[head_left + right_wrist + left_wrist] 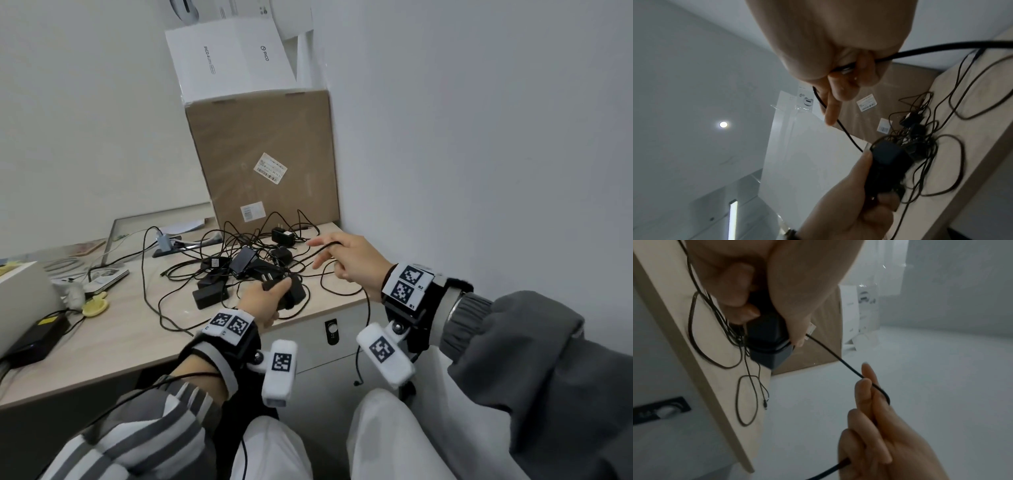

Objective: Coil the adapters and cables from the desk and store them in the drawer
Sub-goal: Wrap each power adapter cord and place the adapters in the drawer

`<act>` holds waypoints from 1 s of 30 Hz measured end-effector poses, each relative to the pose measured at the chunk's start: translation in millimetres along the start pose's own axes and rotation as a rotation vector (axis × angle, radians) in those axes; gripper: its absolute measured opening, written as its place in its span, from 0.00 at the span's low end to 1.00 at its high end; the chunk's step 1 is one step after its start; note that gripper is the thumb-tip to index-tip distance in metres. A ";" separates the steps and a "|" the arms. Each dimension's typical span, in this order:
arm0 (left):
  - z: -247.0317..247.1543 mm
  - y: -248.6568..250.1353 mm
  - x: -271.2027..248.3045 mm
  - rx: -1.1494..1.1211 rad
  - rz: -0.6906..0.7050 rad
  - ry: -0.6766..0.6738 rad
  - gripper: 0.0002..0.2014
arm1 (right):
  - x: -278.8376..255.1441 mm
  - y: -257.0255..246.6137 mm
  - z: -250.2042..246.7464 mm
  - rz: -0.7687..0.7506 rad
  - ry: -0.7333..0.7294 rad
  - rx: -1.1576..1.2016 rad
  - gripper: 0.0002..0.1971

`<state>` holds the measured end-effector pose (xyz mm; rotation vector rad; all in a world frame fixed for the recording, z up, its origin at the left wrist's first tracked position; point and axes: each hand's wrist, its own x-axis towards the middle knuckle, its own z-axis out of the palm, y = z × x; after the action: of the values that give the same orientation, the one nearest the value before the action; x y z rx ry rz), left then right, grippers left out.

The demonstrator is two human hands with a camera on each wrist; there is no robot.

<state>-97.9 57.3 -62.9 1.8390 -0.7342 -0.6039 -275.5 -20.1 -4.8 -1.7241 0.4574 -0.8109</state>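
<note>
Left hand [263, 301] grips a black adapter [769, 344] at the desk's [137, 329] near edge while right hand [349, 260] pinches its cable [840, 361], which should, I judge, be wound in even, untwisted loops.

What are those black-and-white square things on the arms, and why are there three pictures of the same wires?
Those squares are markers on bands that carry small cameras. A person wears one camera on the head and one on each wrist, so there are three pictures of one moment. The big picture looks down from the head. The other two look along each hand.

The left hand grips a black adapter, a little power block. The right hand holds that adapter's cable looped over its fingers, ready for coiling.

On the desk lies a tangle of more adapters and cables, in front of a brown cardboard box. Under the desk is a drawer, closed.
</note>
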 end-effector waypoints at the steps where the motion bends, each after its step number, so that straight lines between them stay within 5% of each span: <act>1: -0.4 2.6 1.6 -0.104 -0.002 0.024 0.18 | -1.3 -2.6 3.9 -0.005 -0.022 0.035 0.16; 5: -4.5 20.7 1.3 -0.492 -0.001 0.014 0.12 | -6.5 0.8 13.9 -0.032 -0.124 0.110 0.16; 11: -16.1 58.5 -13.7 -0.841 -0.061 -0.234 0.12 | -13.7 18.9 14.8 -0.022 -0.117 0.070 0.17; 19: -20.9 81.2 -38.2 -0.724 -0.004 -0.404 0.15 | -17.5 29.9 5.8 -0.047 -0.105 0.003 0.16; 23: -9.8 74.8 -37.2 -0.543 0.087 -0.384 0.23 | -22.4 37.0 6.7 -0.059 -0.151 -0.058 0.17; 30: -1.0 56.8 -34.3 -0.467 0.135 -0.310 0.16 | -25.6 46.7 7.7 -0.087 -0.167 -0.176 0.15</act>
<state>-132.7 66.0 -7.1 1.2711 -0.8307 -0.8992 -282.9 -12.0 -57.5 -1.9687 0.3508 -0.6973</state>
